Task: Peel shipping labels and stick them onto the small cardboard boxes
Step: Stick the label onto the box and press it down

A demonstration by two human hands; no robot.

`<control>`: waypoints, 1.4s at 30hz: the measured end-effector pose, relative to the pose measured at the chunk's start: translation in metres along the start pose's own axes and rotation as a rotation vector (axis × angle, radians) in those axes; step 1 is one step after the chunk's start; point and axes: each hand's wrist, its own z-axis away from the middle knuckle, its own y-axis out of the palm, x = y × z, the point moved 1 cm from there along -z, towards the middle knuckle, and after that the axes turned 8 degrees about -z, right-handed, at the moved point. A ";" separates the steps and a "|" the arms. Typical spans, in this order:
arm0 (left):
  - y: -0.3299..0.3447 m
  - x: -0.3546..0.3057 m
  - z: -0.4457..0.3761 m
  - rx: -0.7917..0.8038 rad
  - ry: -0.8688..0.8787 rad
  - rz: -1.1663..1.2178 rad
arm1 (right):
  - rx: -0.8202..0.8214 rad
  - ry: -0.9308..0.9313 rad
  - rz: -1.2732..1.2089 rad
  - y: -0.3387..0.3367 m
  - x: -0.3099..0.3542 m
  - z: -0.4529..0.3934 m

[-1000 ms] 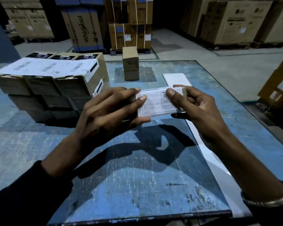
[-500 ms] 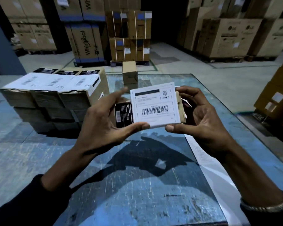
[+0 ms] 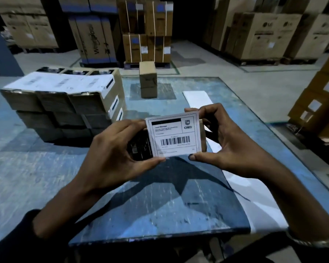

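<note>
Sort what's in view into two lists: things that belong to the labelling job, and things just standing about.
Job:
- shipping label on the small box, held by left hand and right hand
- stack of labelled boxes
- two unlabelled small boxes
- white backing strip

Standing about:
- large cartons
- strapped cartons

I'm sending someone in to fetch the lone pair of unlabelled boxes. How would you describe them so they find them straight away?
Start at the blue table and look to its far edge, right of the big labelled stack. There two small boxes stand one on the other, apart from everything else. Unlike the stack's boxes, they show plain brown cardboard with no white label.
</note>
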 end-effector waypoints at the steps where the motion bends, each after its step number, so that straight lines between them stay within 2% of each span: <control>1: -0.001 -0.004 0.008 -0.004 0.004 -0.018 | 0.006 0.004 0.022 0.004 0.001 0.007; 6: 0.010 -0.024 0.058 0.012 -0.078 -0.009 | -0.063 0.032 0.056 0.033 -0.015 0.044; 9: 0.013 -0.028 0.062 -0.034 -0.088 0.037 | -0.132 0.089 -0.036 0.040 -0.022 0.055; 12: 0.014 -0.029 0.057 -0.080 -0.140 0.121 | -0.212 0.076 -0.015 0.042 -0.024 0.057; 15: 0.014 -0.031 0.056 -0.094 -0.181 0.169 | -0.497 -0.059 0.264 0.049 -0.017 0.067; 17: 0.015 -0.032 0.057 -0.085 -0.189 0.195 | -0.736 -0.201 0.516 0.059 -0.009 0.079; 18: 0.015 -0.032 0.058 -0.086 -0.190 0.202 | -0.800 -0.280 0.632 0.066 -0.004 0.084; 19: 0.015 -0.032 0.057 -0.089 -0.189 0.202 | -0.795 -0.360 0.709 0.073 0.000 0.087; 22: 0.014 -0.033 0.057 -0.088 -0.201 0.204 | -0.595 -0.525 0.747 0.096 0.006 0.090; 24: 0.014 -0.034 0.058 -0.092 -0.204 0.202 | -0.492 -0.527 0.753 0.107 0.002 0.085; 26: 0.014 -0.034 0.058 -0.091 -0.202 0.202 | -0.435 -0.447 0.786 0.113 -0.005 0.079; 29: 0.013 -0.034 0.058 -0.083 -0.214 0.201 | -0.426 -0.353 0.831 0.114 -0.011 0.072; 35: 0.005 -0.039 0.055 -0.027 -0.248 0.132 | -0.445 -0.319 0.826 0.108 -0.016 0.067; 39: 0.001 -0.040 0.054 -0.001 -0.272 0.133 | -0.550 -0.298 0.824 0.109 -0.012 0.063; 42: 0.002 -0.039 0.055 -0.001 -0.259 0.128 | -0.640 -0.198 0.856 0.107 -0.010 0.061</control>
